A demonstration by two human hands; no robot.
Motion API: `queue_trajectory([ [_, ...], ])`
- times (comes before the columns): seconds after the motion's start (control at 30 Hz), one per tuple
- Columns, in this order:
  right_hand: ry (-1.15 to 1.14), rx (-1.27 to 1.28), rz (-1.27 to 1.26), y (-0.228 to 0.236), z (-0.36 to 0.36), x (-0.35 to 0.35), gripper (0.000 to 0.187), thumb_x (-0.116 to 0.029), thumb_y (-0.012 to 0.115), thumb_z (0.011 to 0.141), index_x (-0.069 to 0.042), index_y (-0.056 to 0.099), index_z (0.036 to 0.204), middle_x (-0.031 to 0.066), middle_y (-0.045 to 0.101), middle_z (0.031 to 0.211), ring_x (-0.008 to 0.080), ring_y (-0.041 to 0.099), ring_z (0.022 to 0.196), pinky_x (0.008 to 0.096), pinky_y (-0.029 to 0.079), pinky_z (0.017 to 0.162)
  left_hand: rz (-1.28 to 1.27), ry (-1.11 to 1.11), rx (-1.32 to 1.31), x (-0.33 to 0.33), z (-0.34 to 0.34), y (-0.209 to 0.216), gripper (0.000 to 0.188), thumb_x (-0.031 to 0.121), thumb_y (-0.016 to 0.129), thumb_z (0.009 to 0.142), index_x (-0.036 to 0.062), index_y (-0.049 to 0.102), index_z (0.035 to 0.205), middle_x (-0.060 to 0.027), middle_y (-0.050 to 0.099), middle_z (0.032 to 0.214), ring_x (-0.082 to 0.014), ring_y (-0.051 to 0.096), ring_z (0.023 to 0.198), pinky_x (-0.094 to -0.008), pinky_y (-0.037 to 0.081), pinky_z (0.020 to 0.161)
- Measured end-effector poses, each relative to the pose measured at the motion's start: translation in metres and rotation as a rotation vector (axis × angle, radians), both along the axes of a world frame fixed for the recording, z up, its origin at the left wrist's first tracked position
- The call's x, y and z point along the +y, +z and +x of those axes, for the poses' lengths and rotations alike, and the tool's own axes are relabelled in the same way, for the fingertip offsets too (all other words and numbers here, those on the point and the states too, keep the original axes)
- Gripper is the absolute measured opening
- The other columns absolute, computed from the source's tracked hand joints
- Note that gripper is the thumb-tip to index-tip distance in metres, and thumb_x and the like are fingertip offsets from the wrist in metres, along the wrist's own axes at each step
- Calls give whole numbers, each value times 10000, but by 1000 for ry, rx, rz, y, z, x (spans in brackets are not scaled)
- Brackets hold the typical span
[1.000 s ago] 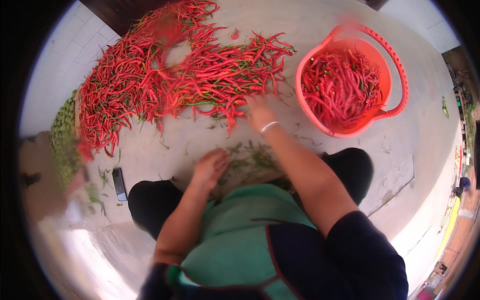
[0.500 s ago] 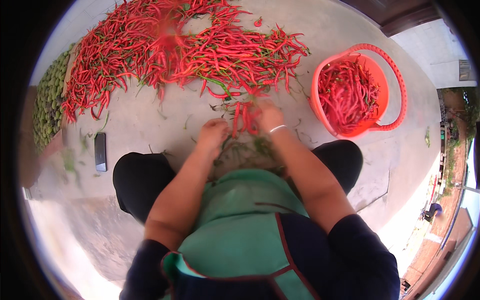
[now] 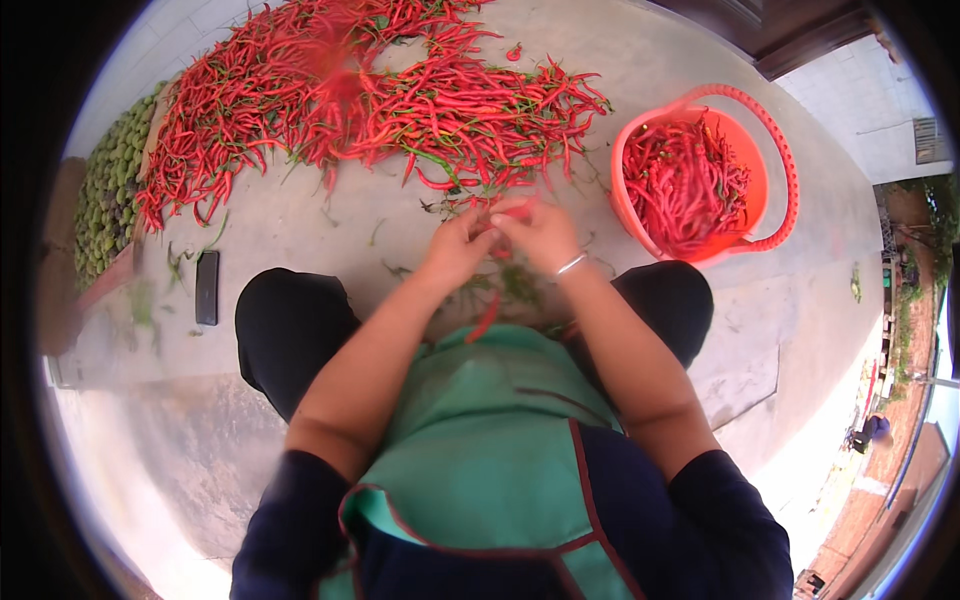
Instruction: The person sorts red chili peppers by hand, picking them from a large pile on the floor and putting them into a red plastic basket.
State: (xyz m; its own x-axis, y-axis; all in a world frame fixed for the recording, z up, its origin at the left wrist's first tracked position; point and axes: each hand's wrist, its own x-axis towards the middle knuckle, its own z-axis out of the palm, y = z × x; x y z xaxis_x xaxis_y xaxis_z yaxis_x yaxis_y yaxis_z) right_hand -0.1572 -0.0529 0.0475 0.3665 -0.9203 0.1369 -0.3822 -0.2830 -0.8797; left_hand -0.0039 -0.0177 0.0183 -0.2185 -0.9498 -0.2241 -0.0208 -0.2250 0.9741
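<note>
My left hand (image 3: pixel 460 247) and my right hand (image 3: pixel 541 235) meet in front of my knees, fingers pinched together. Between them and above the right fingers shows the blurred red of chili peppers (image 3: pixel 519 209); how many is hidden. The left fingertips press against that red. Below the hands, a smeared red chili pepper (image 3: pixel 484 318) appears over the top edge of my green apron (image 3: pixel 490 400). Just beyond lies a large pile of red chili peppers (image 3: pixel 470 110) with some green stems. To the right stands a red basket (image 3: pixel 790 180), holding loose chili peppers (image 3: pixel 685 185).
Green stem scraps (image 3: pixel 515 285) litter the concrete floor beneath my hands. A dark phone (image 3: pixel 207 288) lies left of my left knee (image 3: pixel 290 330). At the far left is a heap of round green produce (image 3: pixel 110 190). Someone (image 3: pixel 872 432) is small in the distance at right.
My hands were apart, with several peppers hanging at the right one. Now they have come together, the left having moved right and up. A red pepper now shows below them.
</note>
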Motion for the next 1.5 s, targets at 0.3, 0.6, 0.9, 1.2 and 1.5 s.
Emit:
queue_trajectory([
  [0.3, 187, 246, -624, 13, 19, 36, 340, 14, 580, 662, -78, 578, 989, 87, 543, 911, 257, 565, 797, 329, 484, 681, 437, 192, 655, 7, 17, 14, 238, 224, 489, 896, 13, 538, 995, -104, 579, 974, -179, 567, 895, -316, 464, 760],
  [0.6, -105, -417, 581, -30, -1, 7, 230, -158, 620, 799, 14, 601, 950, 53, 618, 792, 74, 542, 695, 226, 449, 608, 409, 43, 408, 9, 1, 27, 220, 263, 441, 916, 67, 531, 955, -39, 563, 800, -132, 569, 767, -271, 480, 664],
  [0.9, 174, 822, -317, -56, -17, 2, 138, -117, 608, 690, -63, 592, 816, 95, 577, 813, 283, 580, 775, 366, 482, 654, 313, 202, 50, 0, 20, 19, 195, 213, 444, 890, 35, 520, 905, -33, 529, 675, -112, 513, 591, -253, 440, 537],
  [1.2, 906, 861, -108, -118, 54, 75, 185, -148, 450, 782, -52, 578, 875, 139, 582, 885, 300, 581, 834, 399, 480, 696, 306, 310, 60, 3, 25, 16, 83, 111, 562, 802, 38, 555, 841, 29, 423, 566, -72, 388, 469, -226, 325, 441],
  [1.5, 711, 703, -188, -108, 25, 69, 193, -139, 573, 705, -51, 557, 875, 138, 542, 895, 299, 565, 843, 395, 475, 710, 307, 464, 18, 3, 41, -6, 123, 161, 541, 835, 53, 578, 878, 20, 444, 574, -67, 404, 462, -222, 340, 439],
])
